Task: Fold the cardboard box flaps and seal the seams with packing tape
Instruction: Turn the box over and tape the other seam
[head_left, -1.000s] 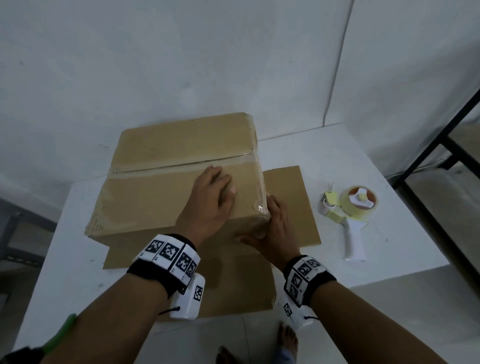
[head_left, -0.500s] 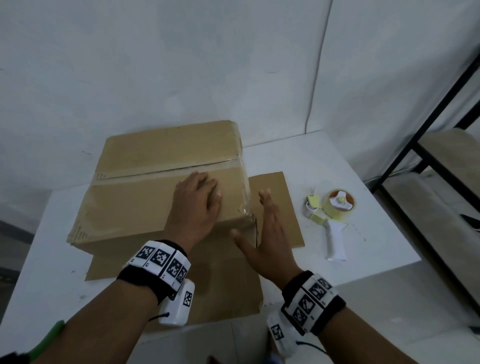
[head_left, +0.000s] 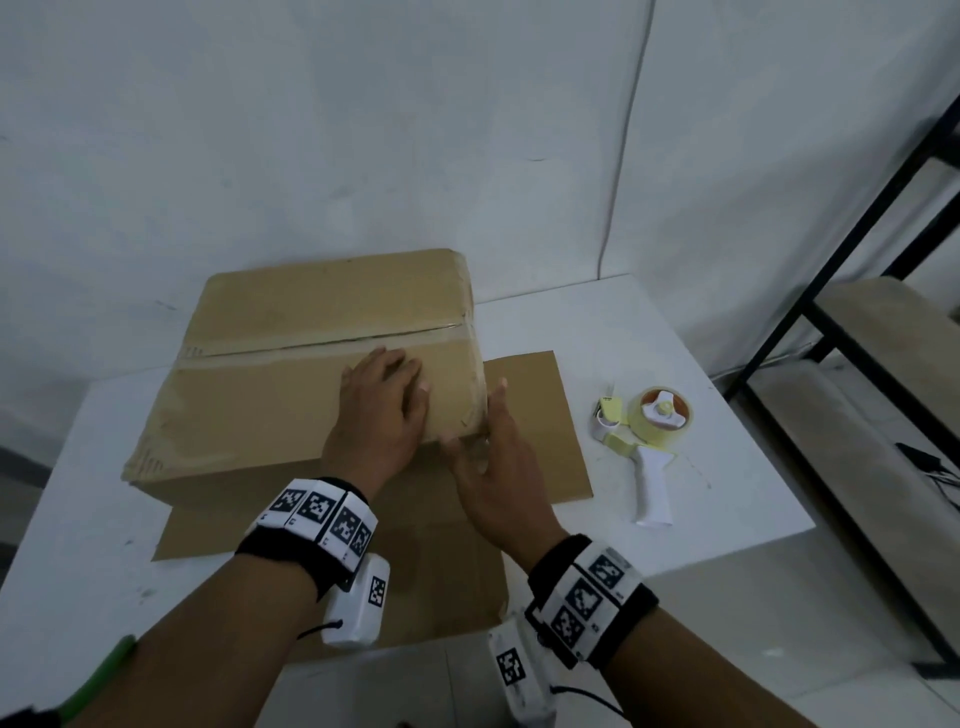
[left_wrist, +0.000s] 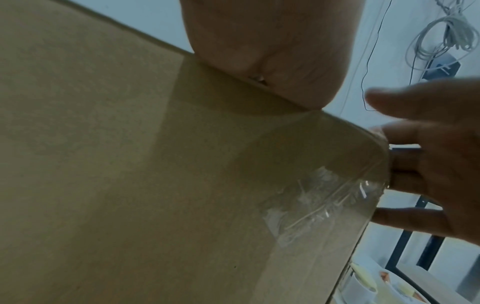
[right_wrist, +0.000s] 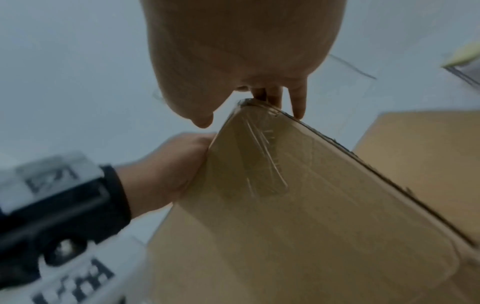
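The cardboard box (head_left: 291, 384) lies closed on the white bench (head_left: 649, 332), its top seam covered by clear tape (head_left: 322, 349), a flat cardboard sheet (head_left: 540, 436) spread beneath it. The left hand (head_left: 382, 410) rests palm-down on the box top near its right end, fingers straight and relaxed. Just right of it, the right hand (head_left: 493, 462) lies open against the box's near right corner, fingers extended along the right side where crinkled tape wraps the edge. Well apart to the right of both hands, a tape dispenser (head_left: 647, 436) with a yellowish roll lies on the bench.
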